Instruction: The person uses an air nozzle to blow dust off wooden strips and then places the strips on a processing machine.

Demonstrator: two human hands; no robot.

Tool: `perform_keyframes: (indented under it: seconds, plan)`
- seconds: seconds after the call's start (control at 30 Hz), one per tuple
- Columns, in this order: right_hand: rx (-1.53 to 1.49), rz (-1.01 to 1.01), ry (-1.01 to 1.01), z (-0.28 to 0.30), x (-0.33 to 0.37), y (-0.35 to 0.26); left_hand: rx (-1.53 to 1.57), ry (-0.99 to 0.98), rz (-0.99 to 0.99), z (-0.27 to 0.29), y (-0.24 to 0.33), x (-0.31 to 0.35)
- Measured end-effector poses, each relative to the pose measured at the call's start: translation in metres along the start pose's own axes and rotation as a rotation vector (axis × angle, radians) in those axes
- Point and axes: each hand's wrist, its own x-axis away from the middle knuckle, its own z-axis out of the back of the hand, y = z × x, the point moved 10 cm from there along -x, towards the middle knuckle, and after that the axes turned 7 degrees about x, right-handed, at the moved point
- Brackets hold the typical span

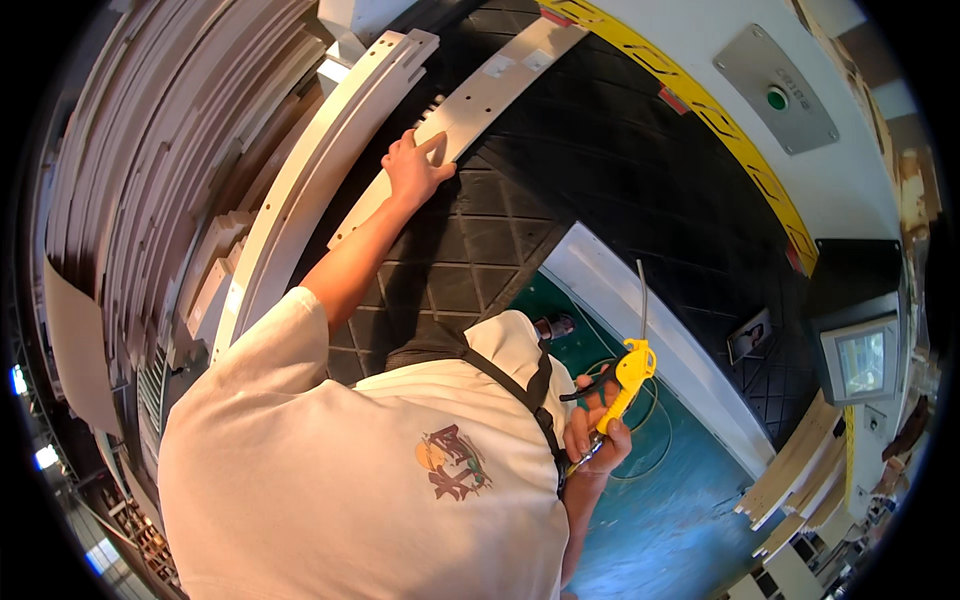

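At the far left, long pale boards (150, 150) lie stacked in layers. Right of them, a pair of long pale pieces (300, 185) runs from near to far, side by side. Next comes a flat pale board (480, 100) with drilled holes, lying on a black surface (500, 215) marked with crossing lines. The left hand (413, 170) lies across this board, fingers spread and touching it; I cannot tell whether they close round its edges. Farther right and nearer the body, the right hand (597, 430) is wrapped around the handle of a yellow air gun (632, 368), its thin nozzle pointing away to the far side. Behind the gun, a whitish beam (660, 345) slants along the black surface's edge, above a blue-green floor (670, 530). On the far right are a yellow strip (690, 80), a metal plate with a green button (777, 97) and a small screen (865, 362). Nearer, more pale boards (800, 465) are piled.
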Motion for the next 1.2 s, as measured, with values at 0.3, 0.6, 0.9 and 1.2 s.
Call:
perform_keyframes:
  seconds: [0.3,0.6,0.9,1.2]
  plan:
    - [0.063,-0.039,0.037,-0.003,-0.004,0.000,-0.030,-0.035,0.031,-0.003,-0.011,-0.004]
    - [0.030,-0.068,0.003,-0.023,-0.014,-0.007,-0.028,-0.077,0.048,-0.002,-0.005,-0.004]
    - [0.196,-0.076,-0.004,-0.075,-0.047,-0.037,0.003,-0.075,0.050,-0.001,-0.010,-0.005]
    - [0.246,-0.139,-0.004,-0.081,-0.045,-0.025,0.004,-0.061,0.029,-0.001,-0.008,-0.004]
